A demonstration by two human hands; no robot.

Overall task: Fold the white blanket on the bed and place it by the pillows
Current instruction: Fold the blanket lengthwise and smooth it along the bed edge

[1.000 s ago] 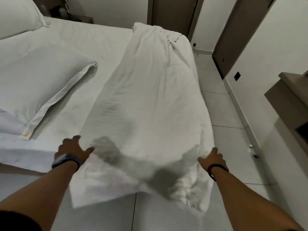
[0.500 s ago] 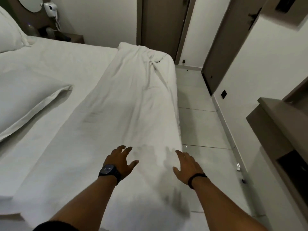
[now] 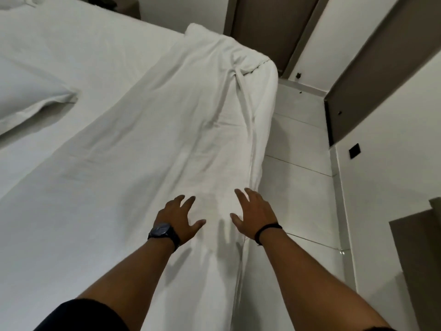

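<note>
**Both hands spread over the near end of the long blanket strip**

The left hand (image 3: 177,217), with a dark round wristwatch (image 3: 163,231) strapped at the wrist, reaches forward palm down, fingers fanned wide and pointing toward 12 o'clock, the thumb angled out toward 3 o'clock. It holds nothing; whether the palm presses the cloth or floats just above it cannot be told. A short black sleeve (image 3: 83,316) shows at the bottom edge on that arm.

The right hand (image 3: 254,215), with a thin black cord bracelet (image 3: 267,231) round the wrist, mirrors it: palm down, fingers spread open and aimed at roughly 11 o'clock, thumb turned in toward 9 o'clock. It grips nothing either. The two hands are near each other, thumbs facing across a bare patch of cloth, and their shadows fall on the fabric below them.

The white crinkled cotton blanket (image 3: 181,120) lies as a long folded strip along the right side of the white-sheeted bed (image 3: 78,58). Its long axis runs from about 6 o'clock, under the forearms, up to about 1 o'clock, where the far end bunches in loose folds at the bed's corner. Its right edge hangs over the mattress side, beside the pale tiled floor (image 3: 300,149).

A white rectangular pillow (image 3: 31,96) lies at 9 to 10 o'clock, well apart from the blanket.
</note>
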